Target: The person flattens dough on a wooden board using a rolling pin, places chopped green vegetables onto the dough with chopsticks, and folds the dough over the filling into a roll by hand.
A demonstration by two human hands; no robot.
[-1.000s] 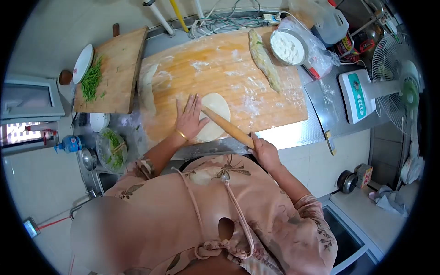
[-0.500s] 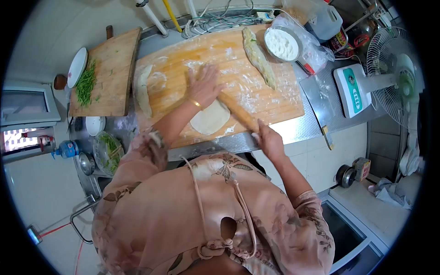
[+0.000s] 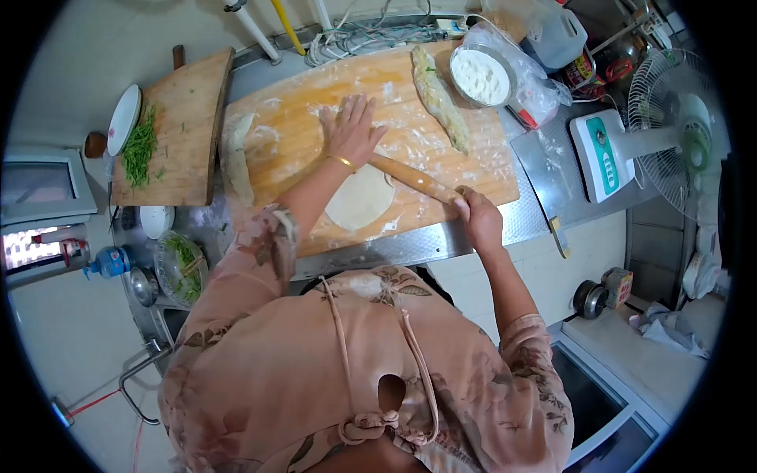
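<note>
My left hand (image 3: 352,135) is spread flat, fingers apart, over the floury wooden board (image 3: 307,94). Its palm edge meets the far end of a rolling pin (image 3: 418,178); whether the palm presses on it I cannot tell. My right hand (image 3: 479,219) is wrapped round the pin's near end. A round, flat sheet of dough (image 3: 360,199) lies below the pin, partly behind my left wrist. To the left rests a folded, half-moon piece of dough (image 3: 240,158). A long, lumpy dough roll flecked with green (image 3: 439,98) lies at the board's right.
A bowl of flour (image 3: 480,76) stands at the back right, near a knife (image 3: 556,229), a scale (image 3: 603,154) and a fan (image 3: 676,130). On the left, a cutting board (image 3: 177,126) holds chopped greens (image 3: 139,148) and a white plate (image 3: 124,118). A glass bowl (image 3: 180,268) contains more greens.
My right hand has moved up and slightly right, swinging the rolling pin's near end away from my body. My left hand stays near the pin's far end, its fingers now more clearly spread.
</note>
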